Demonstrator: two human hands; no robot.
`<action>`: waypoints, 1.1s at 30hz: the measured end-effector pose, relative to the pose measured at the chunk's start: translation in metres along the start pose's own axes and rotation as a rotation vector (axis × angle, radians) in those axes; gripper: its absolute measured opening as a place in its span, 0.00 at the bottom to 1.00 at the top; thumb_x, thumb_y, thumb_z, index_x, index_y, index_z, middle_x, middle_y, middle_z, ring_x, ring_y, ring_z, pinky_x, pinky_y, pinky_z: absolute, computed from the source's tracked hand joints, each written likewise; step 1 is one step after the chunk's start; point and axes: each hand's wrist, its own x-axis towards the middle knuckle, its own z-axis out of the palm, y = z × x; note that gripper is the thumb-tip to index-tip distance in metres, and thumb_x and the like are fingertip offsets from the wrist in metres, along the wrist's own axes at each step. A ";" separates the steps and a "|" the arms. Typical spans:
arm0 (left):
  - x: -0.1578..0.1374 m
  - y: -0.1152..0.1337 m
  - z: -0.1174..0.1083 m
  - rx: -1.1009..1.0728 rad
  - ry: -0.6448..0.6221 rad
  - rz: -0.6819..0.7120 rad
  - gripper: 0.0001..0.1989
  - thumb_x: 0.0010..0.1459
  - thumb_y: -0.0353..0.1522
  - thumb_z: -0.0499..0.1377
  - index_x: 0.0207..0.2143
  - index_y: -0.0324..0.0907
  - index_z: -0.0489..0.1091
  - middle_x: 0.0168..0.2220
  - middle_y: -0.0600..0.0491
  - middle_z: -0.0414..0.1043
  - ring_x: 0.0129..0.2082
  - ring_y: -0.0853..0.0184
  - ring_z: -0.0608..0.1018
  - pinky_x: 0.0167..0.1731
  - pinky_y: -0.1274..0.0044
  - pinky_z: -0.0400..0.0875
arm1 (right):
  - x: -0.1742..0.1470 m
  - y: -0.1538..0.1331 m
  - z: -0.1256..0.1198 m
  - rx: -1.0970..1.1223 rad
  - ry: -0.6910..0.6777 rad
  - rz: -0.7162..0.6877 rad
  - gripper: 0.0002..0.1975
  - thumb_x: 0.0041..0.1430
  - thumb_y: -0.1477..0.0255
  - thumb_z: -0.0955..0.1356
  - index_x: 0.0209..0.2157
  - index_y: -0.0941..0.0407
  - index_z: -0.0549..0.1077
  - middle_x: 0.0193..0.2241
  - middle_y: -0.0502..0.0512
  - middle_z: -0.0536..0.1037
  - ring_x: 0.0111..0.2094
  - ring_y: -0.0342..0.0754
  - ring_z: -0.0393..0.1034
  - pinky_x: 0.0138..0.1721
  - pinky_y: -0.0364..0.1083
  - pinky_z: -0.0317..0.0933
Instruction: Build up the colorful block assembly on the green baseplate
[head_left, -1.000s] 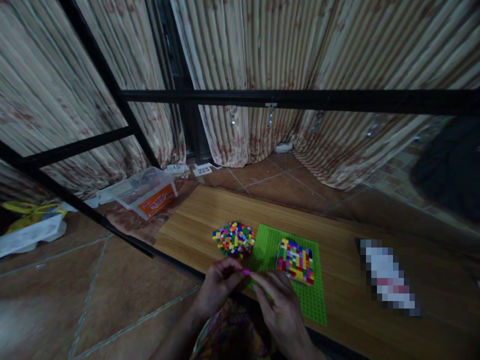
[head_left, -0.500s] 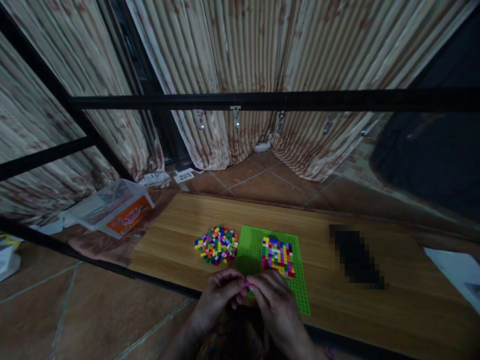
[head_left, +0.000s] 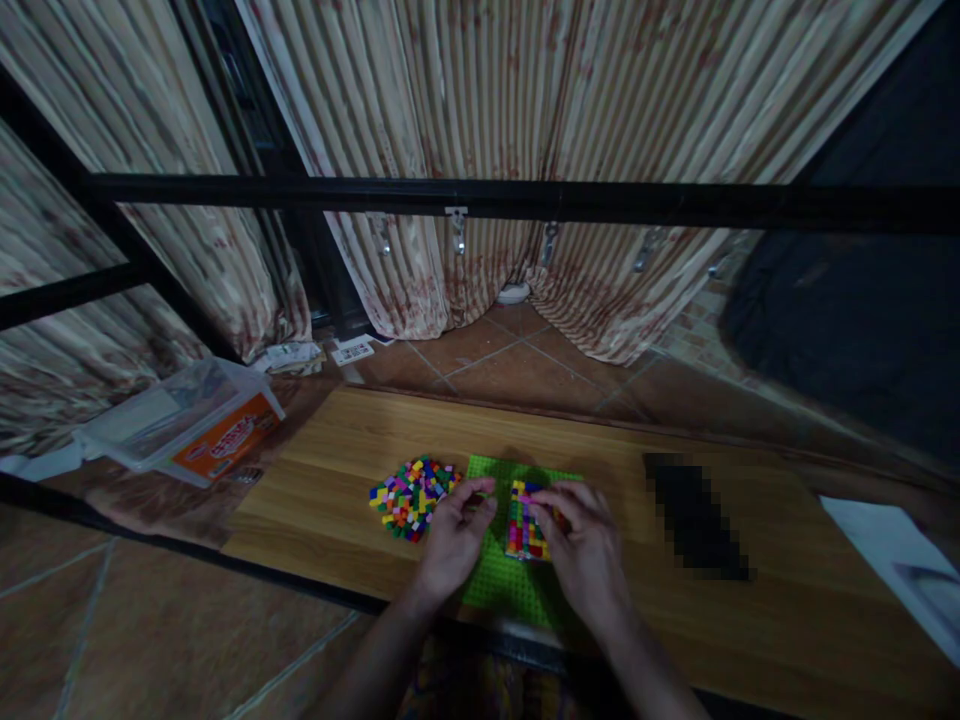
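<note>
A green studded baseplate (head_left: 499, 590) lies on the wooden table, bearing a many-coloured patch of small toy bricks (head_left: 517, 535). Over the patch's upper part, my right hand (head_left: 581, 535) pinches a small toy brick, mostly hidden by the fingertips; its hand covers the patch's right side. My left hand (head_left: 457, 535) hovers above the plate's left side, thumb and forefinger a little apart, with nothing visible between them. Close beside it on the left is a loose heap of mixed toy bricks (head_left: 409, 495), partly covered by that hand.
On the wooden table (head_left: 315, 500), a dark blurred-out object (head_left: 697, 515) lies right of the plate, with a white sheet (head_left: 892, 560) farther right. A clear plastic box (head_left: 202, 410) with an orange label stands left. A black metal bar (head_left: 495, 195) crosses before the curtains (head_left: 480, 100).
My hands, together before over the plate's near edge around a pink brick, have separated. The right moved forward onto the brick patch; the left moved forward beside the heap. The view shifted slightly.
</note>
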 end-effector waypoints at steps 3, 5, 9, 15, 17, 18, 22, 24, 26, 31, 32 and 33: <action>0.011 -0.003 0.008 -0.005 -0.015 0.009 0.14 0.54 0.35 0.59 0.43 0.41 0.74 0.44 0.49 0.77 0.40 0.65 0.77 0.41 0.74 0.72 | 0.008 0.005 0.007 -0.002 -0.006 0.020 0.08 0.59 0.64 0.67 0.32 0.50 0.78 0.36 0.54 0.74 0.41 0.50 0.66 0.42 0.52 0.62; 0.015 -0.004 0.013 -0.009 -0.021 0.008 0.14 0.54 0.34 0.59 0.43 0.41 0.74 0.45 0.49 0.76 0.43 0.64 0.77 0.45 0.73 0.71 | 0.010 0.008 0.011 -0.001 -0.018 0.038 0.07 0.58 0.65 0.68 0.32 0.50 0.78 0.37 0.54 0.73 0.41 0.50 0.66 0.43 0.52 0.62; 0.019 -0.007 0.019 -0.051 -0.046 -0.021 0.14 0.55 0.35 0.59 0.43 0.41 0.75 0.43 0.50 0.78 0.42 0.64 0.77 0.45 0.74 0.70 | 0.012 0.011 0.015 0.042 -0.011 0.087 0.07 0.57 0.64 0.68 0.30 0.51 0.78 0.37 0.55 0.73 0.42 0.50 0.66 0.43 0.52 0.62; 0.021 -0.008 0.024 -0.128 -0.090 -0.075 0.15 0.53 0.39 0.61 0.40 0.40 0.77 0.36 0.51 0.79 0.36 0.66 0.77 0.40 0.76 0.71 | 0.014 0.014 0.018 0.154 0.006 0.171 0.07 0.54 0.64 0.69 0.30 0.52 0.77 0.35 0.54 0.73 0.41 0.50 0.67 0.43 0.51 0.62; 0.022 -0.007 0.024 -0.146 -0.091 -0.093 0.15 0.52 0.40 0.62 0.38 0.40 0.77 0.36 0.51 0.79 0.36 0.66 0.77 0.40 0.76 0.71 | 0.014 0.015 0.018 0.182 0.007 0.199 0.07 0.53 0.65 0.69 0.29 0.52 0.76 0.35 0.54 0.74 0.41 0.50 0.68 0.43 0.50 0.62; 0.022 -0.006 0.024 -0.150 -0.093 -0.100 0.15 0.51 0.40 0.63 0.38 0.40 0.77 0.36 0.50 0.79 0.36 0.66 0.78 0.41 0.76 0.71 | 0.014 0.015 0.019 0.192 0.005 0.209 0.06 0.53 0.65 0.69 0.28 0.52 0.76 0.35 0.54 0.74 0.40 0.49 0.68 0.43 0.50 0.62; 0.023 -0.005 0.025 -0.154 -0.087 -0.100 0.13 0.50 0.39 0.63 0.36 0.40 0.77 0.35 0.51 0.79 0.35 0.66 0.78 0.40 0.76 0.71 | 0.013 0.015 0.018 0.210 -0.013 0.230 0.05 0.53 0.66 0.70 0.28 0.52 0.76 0.35 0.53 0.75 0.40 0.49 0.68 0.44 0.50 0.61; 0.023 -0.005 0.025 -0.157 -0.081 -0.096 0.12 0.51 0.38 0.63 0.35 0.40 0.77 0.34 0.51 0.79 0.35 0.66 0.78 0.39 0.76 0.71 | 0.013 0.015 0.018 0.218 -0.023 0.234 0.05 0.53 0.66 0.69 0.28 0.52 0.76 0.35 0.53 0.75 0.40 0.49 0.68 0.44 0.49 0.60; 0.023 -0.005 0.026 -0.159 -0.073 -0.096 0.12 0.51 0.37 0.63 0.35 0.40 0.77 0.34 0.51 0.79 0.35 0.66 0.77 0.39 0.77 0.71 | 0.013 0.015 0.018 0.232 -0.029 0.242 0.05 0.54 0.67 0.69 0.28 0.53 0.76 0.34 0.53 0.75 0.39 0.49 0.68 0.43 0.49 0.60; 0.022 -0.003 0.027 -0.164 -0.058 -0.101 0.10 0.51 0.36 0.63 0.34 0.40 0.78 0.32 0.51 0.79 0.32 0.67 0.77 0.36 0.77 0.70 | 0.012 0.015 0.019 0.254 -0.028 0.265 0.05 0.53 0.67 0.69 0.27 0.53 0.76 0.31 0.52 0.75 0.35 0.47 0.68 0.39 0.47 0.61; 0.023 -0.002 0.027 -0.167 -0.058 -0.104 0.10 0.50 0.36 0.63 0.33 0.39 0.78 0.32 0.51 0.79 0.31 0.68 0.77 0.35 0.78 0.70 | 0.012 0.015 0.020 0.260 -0.027 0.267 0.06 0.53 0.67 0.69 0.27 0.53 0.76 0.30 0.52 0.75 0.35 0.47 0.68 0.38 0.46 0.60; 0.023 -0.002 0.027 -0.170 -0.058 -0.108 0.10 0.50 0.36 0.63 0.33 0.39 0.78 0.31 0.52 0.79 0.31 0.68 0.77 0.35 0.78 0.70 | 0.012 0.015 0.020 0.265 -0.023 0.269 0.06 0.53 0.67 0.69 0.26 0.53 0.76 0.30 0.52 0.74 0.34 0.47 0.68 0.37 0.46 0.60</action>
